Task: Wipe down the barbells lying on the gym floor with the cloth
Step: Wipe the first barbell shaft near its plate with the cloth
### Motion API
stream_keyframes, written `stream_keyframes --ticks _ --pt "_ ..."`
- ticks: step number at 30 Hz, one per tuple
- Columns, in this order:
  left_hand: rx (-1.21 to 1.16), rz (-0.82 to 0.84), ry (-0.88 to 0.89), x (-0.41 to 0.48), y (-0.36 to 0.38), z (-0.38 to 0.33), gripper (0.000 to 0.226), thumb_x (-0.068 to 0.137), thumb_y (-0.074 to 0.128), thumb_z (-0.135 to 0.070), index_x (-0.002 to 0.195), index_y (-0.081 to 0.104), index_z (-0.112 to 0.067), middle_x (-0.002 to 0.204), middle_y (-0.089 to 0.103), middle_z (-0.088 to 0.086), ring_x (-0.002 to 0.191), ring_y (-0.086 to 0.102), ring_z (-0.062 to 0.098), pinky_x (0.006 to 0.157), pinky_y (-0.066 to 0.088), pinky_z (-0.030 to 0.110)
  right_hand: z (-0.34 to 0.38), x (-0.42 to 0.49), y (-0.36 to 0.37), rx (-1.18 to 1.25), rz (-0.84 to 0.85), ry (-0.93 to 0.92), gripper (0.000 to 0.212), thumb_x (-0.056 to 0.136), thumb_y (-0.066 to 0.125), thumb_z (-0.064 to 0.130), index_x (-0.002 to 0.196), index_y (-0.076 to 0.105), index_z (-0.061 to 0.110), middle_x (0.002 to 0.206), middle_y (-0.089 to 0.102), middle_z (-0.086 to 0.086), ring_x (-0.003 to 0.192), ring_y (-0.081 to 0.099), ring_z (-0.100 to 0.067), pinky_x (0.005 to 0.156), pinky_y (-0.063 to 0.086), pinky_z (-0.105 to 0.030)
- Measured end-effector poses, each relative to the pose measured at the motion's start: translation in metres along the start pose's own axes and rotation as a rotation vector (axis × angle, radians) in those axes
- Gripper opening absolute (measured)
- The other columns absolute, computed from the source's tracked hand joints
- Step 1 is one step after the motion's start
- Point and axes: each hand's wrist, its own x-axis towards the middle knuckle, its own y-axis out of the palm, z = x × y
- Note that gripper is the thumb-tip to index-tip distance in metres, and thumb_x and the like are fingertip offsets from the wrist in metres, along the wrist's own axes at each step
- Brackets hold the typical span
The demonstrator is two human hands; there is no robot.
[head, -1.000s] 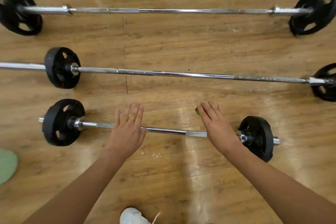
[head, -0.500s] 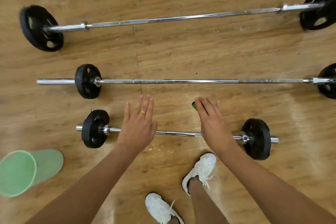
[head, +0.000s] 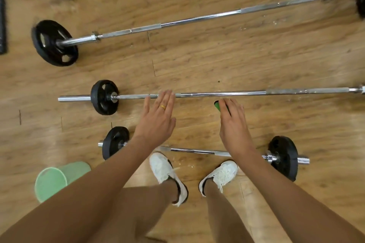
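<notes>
1. The slim chrome middle barbell point(head: 227, 94), with its small black plates, lay on the wooden plank floor point(head: 217, 55) at 12 o'clock from both sets of my fingertips. Its long axis ran from 9 to 3 o'clock, square across my reach.
2. My left hand point(head: 156, 122) was the nearer one. Its fingers were straight and held nothing. Their tips overlapped the bar in the view, though I could not tell whether they touched it.
3. My right hand point(head: 234, 124) hung just short of the bar, at 3 o'clock from the left. It held the folded green cloth point(head: 217, 106) tucked under the fingers, with one corner peeking out at 11 o'clock. The thumb was hidden.
4. I judged the coming move to be a short push toward 12 o'clock to land the cloth on the bar, then a stroke along the 9-to-3 line.
5. Half a second earlier both hands had hovered over the short chrome barbell point(head: 193, 150). They had since passed beyond it, and it lay at 6 o'clock under my wrists, just ahead of my white trainers point(head: 166, 171).
</notes>
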Motion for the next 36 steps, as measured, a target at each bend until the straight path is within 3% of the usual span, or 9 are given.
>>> stream_keyframes --ticks 3,9,18,22,27,36 --pt "0.029 -0.007 0.002 0.030 -0.011 0.018 0.071 0.105 0.029 -0.042 0.159 0.000 -0.007 0.168 0.002 0.007 0.155 0.000 0.021 0.121 0.001 0.056 0.005 0.020 0.002 0.018 -0.011 0.005 0.077 0.075 0.055 -0.023 0.147 0.039 -0.003 0.141 0.047 -0.020 0.136 0.041 -0.038 0.120 0.023 -0.058" --pt "0.005 0.020 -0.002 0.077 -0.007 0.055 0.072 0.105 0.031 -0.039 0.158 -0.005 -0.006 0.168 -0.002 0.008 0.155 -0.005 0.022 0.122 0.001 0.055 0.016 0.069 0.010 0.034 -0.026 0.034 0.078 0.074 0.053 -0.025 0.147 0.039 0.001 0.142 0.045 -0.014 0.138 0.038 -0.033 0.121 0.020 -0.054" --pt "-0.107 0.115 0.002 0.173 0.066 0.153 0.073 0.106 0.029 -0.040 0.157 -0.011 -0.007 0.167 -0.011 0.006 0.153 -0.013 0.019 0.123 -0.001 0.052 0.043 0.183 0.082 -0.012 0.012 0.112 0.073 0.077 0.051 -0.025 0.145 0.042 0.002 0.139 0.046 -0.011 0.136 0.039 -0.030 0.122 0.021 -0.053" --pt "-0.130 0.138 0.007 0.186 0.082 0.194 0.073 0.106 0.026 -0.040 0.157 -0.015 -0.007 0.167 -0.015 0.006 0.147 -0.026 0.016 0.123 -0.005 0.052 0.078 0.232 0.107 0.027 0.031 0.044 0.071 0.079 0.052 -0.024 0.144 0.041 0.002 0.138 0.044 -0.010 0.133 0.042 -0.031 0.114 0.033 -0.055" --pt "-0.192 0.127 -0.071 0.193 0.093 0.236 0.072 0.106 0.026 -0.039 0.155 -0.018 -0.009 0.167 -0.013 0.005 0.154 -0.013 0.020 0.124 -0.001 0.053 0.107 0.303 0.126 0.068 -0.004 -0.018 0.070 0.078 0.057 -0.025 0.142 0.043 -0.001 0.135 0.048 -0.014 0.127 0.042 -0.029 0.109 0.037 -0.059" --pt "-0.202 0.209 -0.167 0.184 0.118 0.255 0.073 0.105 0.027 -0.039 0.157 -0.014 -0.009 0.167 -0.011 0.005 0.154 -0.013 0.020 0.124 0.000 0.054 0.094 0.357 0.135 0.148 0.004 -0.054 0.057 0.088 0.053 -0.017 0.143 0.045 -0.003 0.138 0.049 -0.018 0.128 0.041 -0.030 0.111 0.037 -0.058"
